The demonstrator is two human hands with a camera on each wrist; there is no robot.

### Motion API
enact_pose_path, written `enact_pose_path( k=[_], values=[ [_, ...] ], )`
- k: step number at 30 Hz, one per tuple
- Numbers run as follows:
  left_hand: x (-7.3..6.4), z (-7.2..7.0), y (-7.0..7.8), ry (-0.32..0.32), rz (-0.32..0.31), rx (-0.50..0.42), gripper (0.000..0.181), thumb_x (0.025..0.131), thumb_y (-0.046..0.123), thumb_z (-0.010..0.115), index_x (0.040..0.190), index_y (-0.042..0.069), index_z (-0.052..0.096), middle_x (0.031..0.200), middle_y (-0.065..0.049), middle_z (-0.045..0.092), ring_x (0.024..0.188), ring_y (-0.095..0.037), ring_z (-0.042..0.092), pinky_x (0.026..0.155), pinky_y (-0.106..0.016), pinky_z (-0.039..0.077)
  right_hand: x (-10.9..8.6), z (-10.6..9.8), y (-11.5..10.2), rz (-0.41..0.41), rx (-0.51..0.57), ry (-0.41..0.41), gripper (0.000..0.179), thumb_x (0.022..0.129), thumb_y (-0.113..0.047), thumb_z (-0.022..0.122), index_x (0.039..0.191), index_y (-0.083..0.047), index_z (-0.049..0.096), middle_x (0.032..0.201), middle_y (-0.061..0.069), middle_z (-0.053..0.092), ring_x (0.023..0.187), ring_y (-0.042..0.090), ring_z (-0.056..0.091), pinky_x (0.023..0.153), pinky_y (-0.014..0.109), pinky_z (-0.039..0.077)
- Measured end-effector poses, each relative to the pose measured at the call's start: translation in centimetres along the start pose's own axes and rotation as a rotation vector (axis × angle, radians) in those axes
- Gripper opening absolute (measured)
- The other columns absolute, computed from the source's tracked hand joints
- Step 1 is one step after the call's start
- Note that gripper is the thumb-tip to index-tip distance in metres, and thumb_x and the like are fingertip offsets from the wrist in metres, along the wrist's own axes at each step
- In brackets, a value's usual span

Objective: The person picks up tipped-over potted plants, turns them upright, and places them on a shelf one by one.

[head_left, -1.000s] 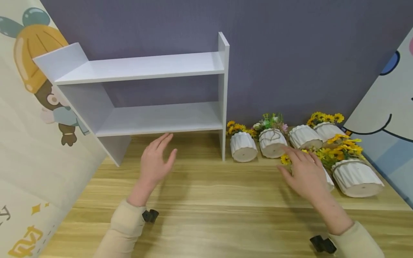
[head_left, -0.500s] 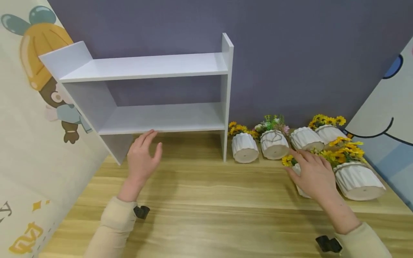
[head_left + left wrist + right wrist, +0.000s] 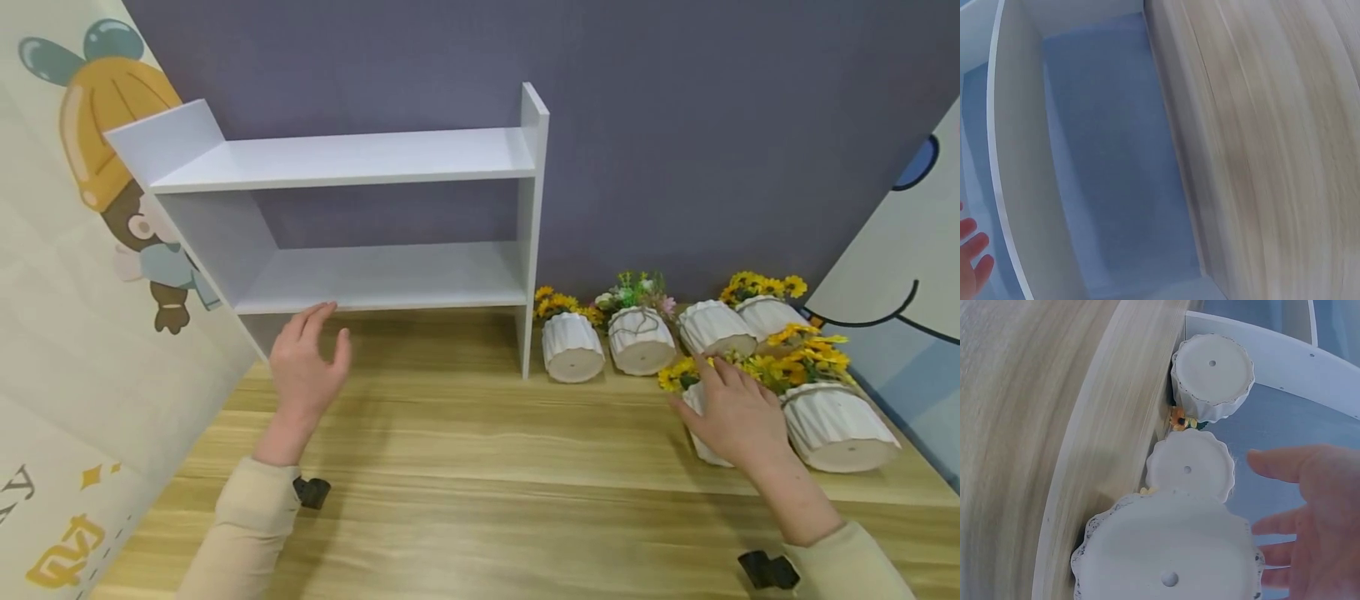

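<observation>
In the head view, my left hand (image 3: 307,367) is raised before the lower left of a white shelf unit (image 3: 390,279), its fingers extended and holding nothing. The left wrist view catches only its fingertips (image 3: 979,250) at the edge. My right hand (image 3: 738,417) is over a white fluted flowerpot (image 3: 705,450) lying on its side with yellow flowers (image 3: 678,375); the hand partly hides it. Its thumb and fingers are spread in the right wrist view, close to the near pot (image 3: 1166,544). Whether they touch it I cannot tell.
More tipped white pots lie right of the shelf: one with yellow flowers (image 3: 572,350), one with twine and mixed flowers (image 3: 641,342), a pair behind (image 3: 716,325), and a large one (image 3: 840,429) at the right. All lie on a wooden table (image 3: 480,517) against a grey-blue backdrop (image 3: 675,125).
My left hand has moved left along the shelf's front. The right hand has shifted slightly right and nearer over the near pot. The pots seem to stay in place; the view shifts slightly.
</observation>
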State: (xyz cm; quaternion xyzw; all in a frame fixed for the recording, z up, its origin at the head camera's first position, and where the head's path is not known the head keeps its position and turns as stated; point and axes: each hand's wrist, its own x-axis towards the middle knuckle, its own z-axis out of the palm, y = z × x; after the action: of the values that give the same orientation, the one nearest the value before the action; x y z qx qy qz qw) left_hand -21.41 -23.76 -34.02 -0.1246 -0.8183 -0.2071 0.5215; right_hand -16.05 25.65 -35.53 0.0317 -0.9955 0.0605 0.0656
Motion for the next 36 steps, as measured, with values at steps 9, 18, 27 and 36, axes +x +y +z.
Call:
enact_pose_path(
  k=[9,18,27,36],
  values=[
    [-0.2,-0.6,-1.5,0.036,-0.055,0.015,0.033,0.078,0.015,0.058,0.104,-0.005,0.06,0.102,-0.022,0.059,0.091,-0.038,0.055,0.078,-0.048,0.044,0.4,0.3,0.7,0.059,0.055,-0.074,0.103,0.08,-0.073,0.034,0.143,0.006,0.01,0.132,0.04,0.026,0.112,0.058,0.028,0.082,0.07,0.028],
    [-0.1,-1.5,-3.1,-0.057,-0.177,0.063,0.044,0.079,0.019,0.06,0.113,-0.006,0.051,0.11,-0.027,0.048,0.098,-0.042,0.048,0.081,-0.053,0.039,0.3,1.0,1.0,0.078,0.048,-0.037,0.096,0.081,-0.061,0.051,0.141,0.005,0.015,0.131,0.039,0.026,0.113,0.056,0.027,0.081,0.07,0.028],
    [0.1,-2.2,-3.8,-0.084,-0.341,0.076,0.051,0.079,0.022,0.061,0.12,-0.004,0.045,0.117,-0.027,0.041,0.107,-0.041,0.043,0.089,-0.052,0.035,0.7,1.2,1.7,0.134,0.054,-0.113,0.109,0.077,-0.075,0.036,0.141,0.009,0.011,0.131,0.042,0.02,0.114,0.058,0.023,0.083,0.072,0.024],
    [0.5,-2.3,-3.8,-0.101,-0.514,0.085,0.054,0.083,0.021,0.057,0.126,-0.004,0.037,0.121,-0.025,0.037,0.111,-0.038,0.04,0.094,-0.048,0.036,1.0,1.2,2.1,0.159,0.042,-0.134,0.111,0.075,-0.079,0.031,0.138,0.012,0.018,0.129,0.042,0.023,0.112,0.059,0.026,0.081,0.072,0.028]
  ],
)
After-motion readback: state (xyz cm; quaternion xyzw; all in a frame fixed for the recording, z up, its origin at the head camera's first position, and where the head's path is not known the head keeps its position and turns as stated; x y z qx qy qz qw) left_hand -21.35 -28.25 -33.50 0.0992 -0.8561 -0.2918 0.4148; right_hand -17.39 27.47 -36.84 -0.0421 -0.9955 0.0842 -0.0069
